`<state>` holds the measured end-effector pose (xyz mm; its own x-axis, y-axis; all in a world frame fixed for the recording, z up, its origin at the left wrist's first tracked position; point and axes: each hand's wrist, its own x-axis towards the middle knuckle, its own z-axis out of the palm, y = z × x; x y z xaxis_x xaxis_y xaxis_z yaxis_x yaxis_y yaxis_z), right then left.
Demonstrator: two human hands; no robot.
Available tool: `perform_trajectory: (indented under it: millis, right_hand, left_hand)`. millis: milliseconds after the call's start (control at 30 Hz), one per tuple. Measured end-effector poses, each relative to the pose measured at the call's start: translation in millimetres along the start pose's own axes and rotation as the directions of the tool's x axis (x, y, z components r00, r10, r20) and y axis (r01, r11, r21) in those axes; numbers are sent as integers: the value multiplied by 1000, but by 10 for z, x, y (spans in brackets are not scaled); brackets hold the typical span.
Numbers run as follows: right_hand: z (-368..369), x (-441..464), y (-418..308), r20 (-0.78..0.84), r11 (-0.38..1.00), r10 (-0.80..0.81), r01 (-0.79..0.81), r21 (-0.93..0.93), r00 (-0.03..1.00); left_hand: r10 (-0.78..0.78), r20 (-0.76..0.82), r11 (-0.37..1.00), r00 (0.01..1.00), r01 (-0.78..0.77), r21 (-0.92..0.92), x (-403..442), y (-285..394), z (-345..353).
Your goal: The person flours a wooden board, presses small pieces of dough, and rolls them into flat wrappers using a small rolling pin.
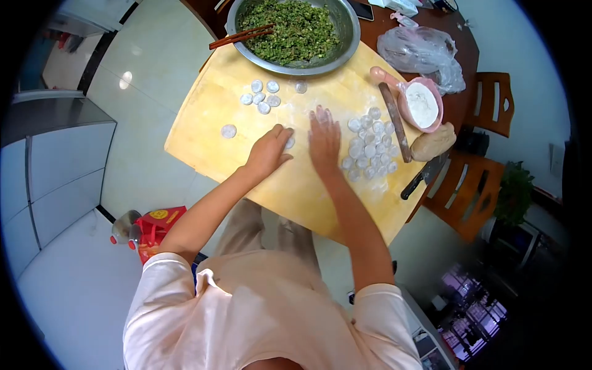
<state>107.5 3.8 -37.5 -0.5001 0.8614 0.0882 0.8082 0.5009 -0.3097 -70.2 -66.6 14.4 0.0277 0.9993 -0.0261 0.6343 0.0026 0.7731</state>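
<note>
My left hand (pixel 269 150) rests on the yellow wooden board (pixel 200 132), its thumb and fingers curled round the edge of a small floured dough round (pixel 289 142). Part of that round is hidden by the fingers. My right hand (pixel 324 139) lies flat on the board with fingers stretched out and flour on the tips; nothing shows in it. To its right is a cluster of floured dough pieces (pixel 370 150). Farther up on the left sits a smaller group of dough rounds (pixel 259 98), with one single round (pixel 229 131) lying nearer and another (pixel 301 87) near the bowl.
A metal bowl (pixel 354 40) of chopped green filling (pixel 290 31) stands at the far edge, chopsticks (pixel 240 37) across its rim. On the right are a rolling pin (pixel 394 122), a pink bowl (pixel 437 102) of flour, a dough lump (pixel 433 143) and a knife (pixel 417 180).
</note>
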Motion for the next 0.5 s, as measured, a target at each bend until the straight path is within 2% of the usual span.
perform_trajectory:
  millis: [33, 133, 167, 267, 300, 400, 433, 500]
  right_hand:
    - [-69, -76, 106, -89, 998, -69, 68, -16, 994]
    - [-151, -75, 206, -1, 999, -27, 27, -30, 1000]
    - [-80, -37, 180, 5, 999, 27, -27, -23, 1000]
    - [57, 111, -152, -53, 944, 228, -207, 258, 972]
    - [123, 122, -251, -65, 956, 257, -244, 162, 964]
    - [160, 149, -456, -101, 956, 292, -289, 44, 951]
    - [164, 153, -471, -59, 953, 304, -302, 33, 951]
    - [207, 141, -493, -73, 962, 271, -271, -3, 960]
  left_hand:
    - [31, 28, 999, 999, -30, -22, -31, -51, 33]
    - [135, 14, 987, 991, -134, -85, -21, -187, 275]
    - [125, -11, 987, 992, -125, -100, -42, -181, 390]
    - [22, -104, 994, 994, -33, -101, -143, -10, 580]
    - [-65, -92, 995, 994, 58, -75, -168, 48, 592]
    - [-97, -196, 983, 976, 63, -173, -299, 90, 302]
    - [-107, -124, 981, 987, 84, -176, -333, -9, 179]
    - [-187, -173, 971, 967, 155, -182, -325, -179, -26]
